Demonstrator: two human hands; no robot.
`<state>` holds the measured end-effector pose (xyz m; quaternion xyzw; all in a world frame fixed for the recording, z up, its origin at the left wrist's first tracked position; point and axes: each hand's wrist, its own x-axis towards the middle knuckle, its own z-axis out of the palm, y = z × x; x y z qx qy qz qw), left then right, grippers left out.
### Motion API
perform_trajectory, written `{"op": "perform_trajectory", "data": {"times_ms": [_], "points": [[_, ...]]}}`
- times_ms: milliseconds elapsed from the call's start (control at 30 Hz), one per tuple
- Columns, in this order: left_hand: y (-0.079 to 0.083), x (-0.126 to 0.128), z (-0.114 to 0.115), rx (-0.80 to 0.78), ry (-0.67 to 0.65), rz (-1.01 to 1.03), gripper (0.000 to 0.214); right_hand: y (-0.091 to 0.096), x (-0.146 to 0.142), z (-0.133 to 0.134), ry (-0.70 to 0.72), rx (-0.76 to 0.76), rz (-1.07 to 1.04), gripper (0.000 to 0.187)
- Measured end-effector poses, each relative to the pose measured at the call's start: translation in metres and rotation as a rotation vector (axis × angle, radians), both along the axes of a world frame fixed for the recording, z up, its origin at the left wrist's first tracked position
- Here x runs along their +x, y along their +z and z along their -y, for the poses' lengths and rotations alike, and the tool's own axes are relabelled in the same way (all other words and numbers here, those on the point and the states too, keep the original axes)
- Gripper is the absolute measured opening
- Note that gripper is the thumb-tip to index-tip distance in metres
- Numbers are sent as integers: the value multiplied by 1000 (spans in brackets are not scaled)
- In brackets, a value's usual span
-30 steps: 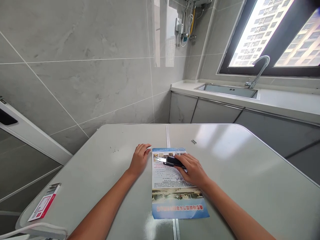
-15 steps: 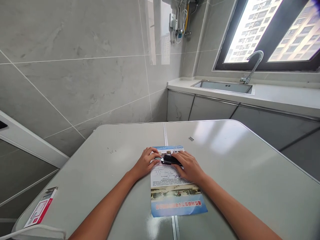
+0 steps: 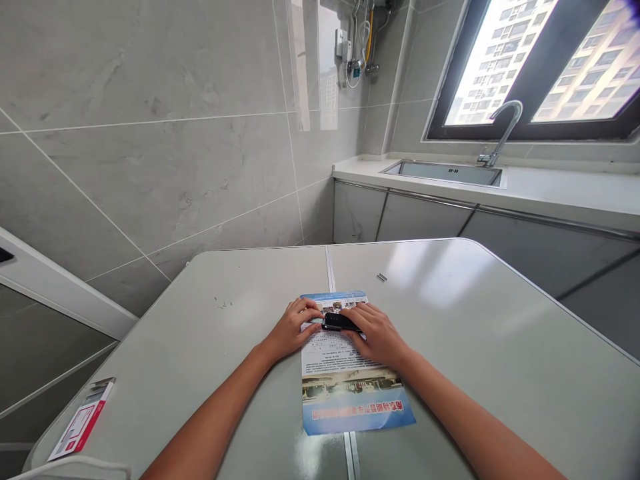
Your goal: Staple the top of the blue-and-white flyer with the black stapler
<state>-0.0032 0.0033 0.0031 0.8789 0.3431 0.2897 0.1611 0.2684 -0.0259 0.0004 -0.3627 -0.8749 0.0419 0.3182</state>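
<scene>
Kitchen: sink (image 3: 440,172) set in white counter (image 3: 565,192), curved tap (image 3: 506,137) behind, cabinets (image 3: 425,217) below, window (image 3: 543,73) above, pipes (image 3: 370,41) near tiled wall (image 3: 175,180).

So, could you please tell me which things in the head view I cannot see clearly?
- Black stapler, head view: left hand hides its front tip; right hand covers its rear.
- Leaflet, head view: its small print is too small to read, and both hands cover parts.
- Dark specks, head view: too small to identify.
- White object, head view: cut off by the bottom edge.
</scene>
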Motion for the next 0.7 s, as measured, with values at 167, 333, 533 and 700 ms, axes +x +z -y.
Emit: {"op": "perform_trajectory", "data": {"times_ms": [167,333,533,700], "points": [[2,-3,0,-2,-28,25,22,0,1,0,11,-24,-49,29],[2,-14,-6,98,-72,3,18,1,7,-3,17,-30,-78,31],[2,-23,-9,61,-135,73,17,1,19,-9,51,-76,-174,32],[4,-16,-1,-40,-134,152,36,5,12,-3,165,-100,-186,31]]}}
